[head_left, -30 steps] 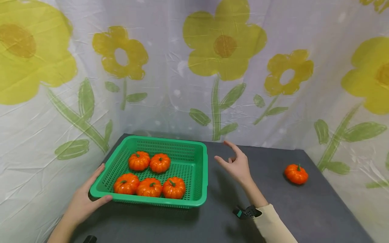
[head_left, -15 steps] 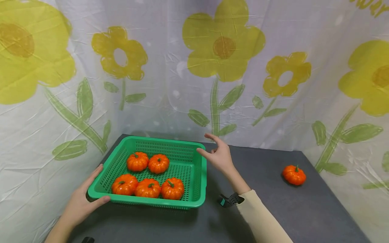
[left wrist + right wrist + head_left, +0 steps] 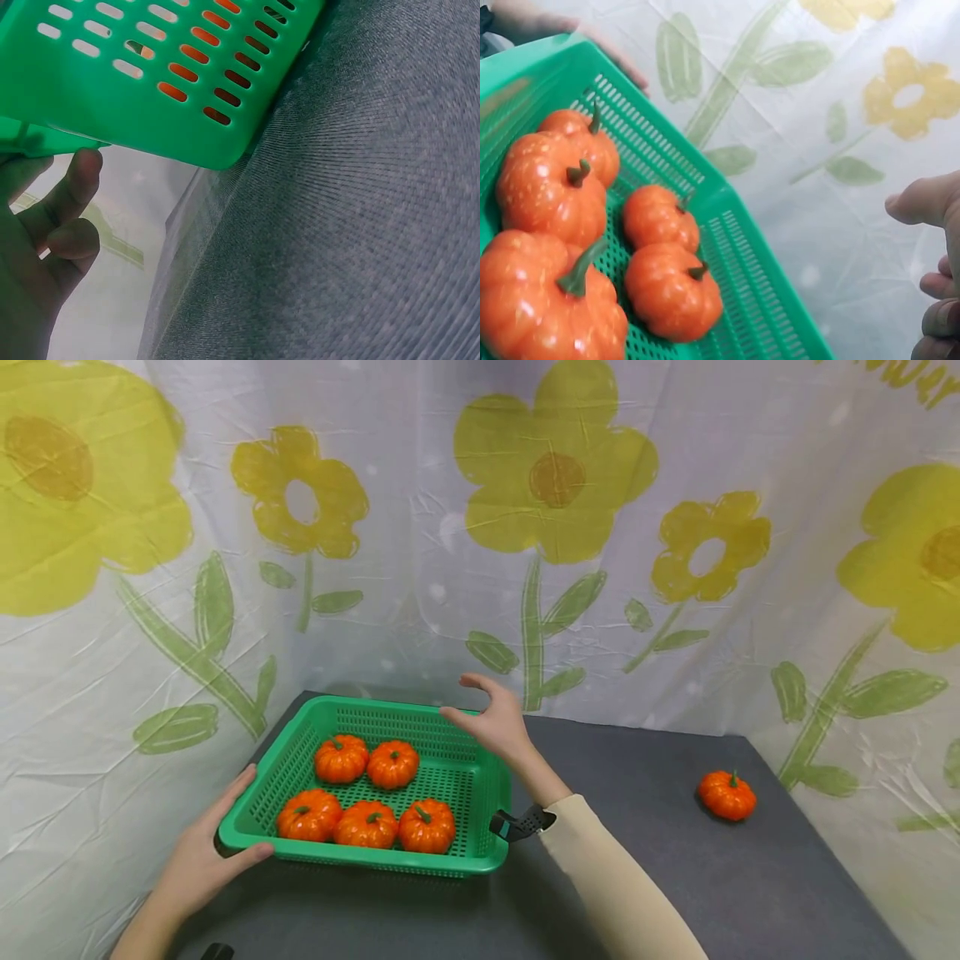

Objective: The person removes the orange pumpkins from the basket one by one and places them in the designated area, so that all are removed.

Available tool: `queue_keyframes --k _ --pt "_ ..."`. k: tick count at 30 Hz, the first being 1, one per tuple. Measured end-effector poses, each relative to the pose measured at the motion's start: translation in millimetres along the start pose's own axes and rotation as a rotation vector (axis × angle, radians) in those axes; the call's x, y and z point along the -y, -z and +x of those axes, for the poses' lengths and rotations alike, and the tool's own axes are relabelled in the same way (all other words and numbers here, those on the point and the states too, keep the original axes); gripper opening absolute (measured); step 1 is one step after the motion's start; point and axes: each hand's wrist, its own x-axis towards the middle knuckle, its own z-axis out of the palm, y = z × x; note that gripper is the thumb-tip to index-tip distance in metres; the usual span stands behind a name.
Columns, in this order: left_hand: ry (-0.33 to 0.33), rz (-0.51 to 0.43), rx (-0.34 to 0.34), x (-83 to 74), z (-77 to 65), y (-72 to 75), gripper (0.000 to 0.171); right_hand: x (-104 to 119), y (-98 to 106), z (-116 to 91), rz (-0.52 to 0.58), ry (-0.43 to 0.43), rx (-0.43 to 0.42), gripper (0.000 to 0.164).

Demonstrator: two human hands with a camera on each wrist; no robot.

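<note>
A green plastic basket (image 3: pixel 352 857) with slotted walls sits at the left of the dark table. Several small orange pumpkins lie inside, among them a front right pumpkin (image 3: pixel 427 826) and a back left pumpkin (image 3: pixel 341 758). My left hand (image 3: pixel 201 853) holds the basket's near left corner, thumb at the front rim and fingers along the left side; in the left wrist view some fingertips (image 3: pixel 84 166) touch the rim from below. Above the basket's far right part, my right hand (image 3: pixel 497 720) hovers with thumb and index finger spread apart, holding nothing.
One more pumpkin (image 3: pixel 727 795) stands alone at the right of the table (image 3: pixel 630 827). A white cloth printed with yellow flowers (image 3: pixel 557 481) hangs behind and on both sides. A dark object (image 3: pixel 217 952) shows at the bottom edge, below my left wrist.
My right hand has moved left, from beside the basket to above its right part, with its fingers still spread. The left hand, basket and pumpkins stay in place.
</note>
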Motion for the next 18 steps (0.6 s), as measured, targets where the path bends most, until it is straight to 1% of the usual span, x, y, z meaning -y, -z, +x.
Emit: queue_keyframes --k 3,9,14,18 --pt "-0.009 -0.004 -0.004 -0.1 -1.0 -0.2 0.104 1 -12 5 -0.020 -0.028 0.018 0.063" --pt "-0.072 -0.017 -0.028 5.1 0.5 0.5 0.107 3 -36 10 -0.014 -0.098 0.048 0.064" --pt "-0.070 0.000 -0.029 4.7 1.1 0.7 0.107 3 -55 12 -0.026 -0.143 0.087 0.062" --pt "-0.061 0.002 -0.027 3.2 1.4 0.1 0.107 5 -68 14 -0.046 -0.143 0.138 0.060"
